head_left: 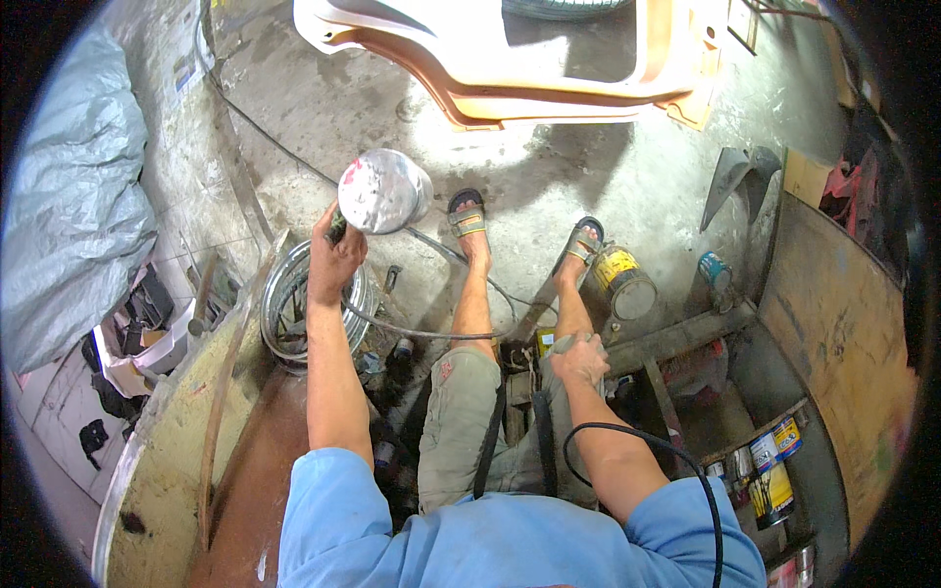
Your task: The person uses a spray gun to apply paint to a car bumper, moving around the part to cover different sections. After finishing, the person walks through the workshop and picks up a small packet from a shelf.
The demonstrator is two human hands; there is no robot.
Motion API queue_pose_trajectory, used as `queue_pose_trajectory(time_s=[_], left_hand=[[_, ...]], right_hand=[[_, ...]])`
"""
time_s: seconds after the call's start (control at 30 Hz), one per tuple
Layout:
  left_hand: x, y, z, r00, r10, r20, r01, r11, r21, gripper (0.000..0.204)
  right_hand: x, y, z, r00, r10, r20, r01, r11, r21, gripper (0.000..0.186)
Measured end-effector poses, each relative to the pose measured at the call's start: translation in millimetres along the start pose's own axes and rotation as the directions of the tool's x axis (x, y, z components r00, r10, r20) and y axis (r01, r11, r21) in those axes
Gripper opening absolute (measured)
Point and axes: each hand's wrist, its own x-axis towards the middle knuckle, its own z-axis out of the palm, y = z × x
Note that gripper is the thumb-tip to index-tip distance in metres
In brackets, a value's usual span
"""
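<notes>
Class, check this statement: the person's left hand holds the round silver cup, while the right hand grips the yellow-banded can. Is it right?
Not quite: the right hand rests on the right knee, not on the yellow-banded can, as the head view shows. The left hand does hold the round silver cup.

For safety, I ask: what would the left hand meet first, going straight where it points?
Perhaps the orange panel: the left hand points toward its left end. The dark cable crosses that line sooner, but seems lower; depth is unclear.
</notes>
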Motion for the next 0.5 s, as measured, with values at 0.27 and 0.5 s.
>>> queue_pose_trajectory(time_s=[0.27,0.5], left_hand=[[47.4,-3.1,-17.7,0.985,-0.091,-0.145,0.042,0.948,-0.315,0.028],[75.6,49.4,-13.9,0.907,0.266,-0.326,-0.310,0.946,-0.090,0.045]], right_hand=[[-0.8,-0.7,2.0,1.000,0.009,-0.002,-0.008,0.999,0.047,0.075],[-3.0,2.9,4.2,1.000,-0.001,0.028,-0.001,0.997,0.075,0.073]])
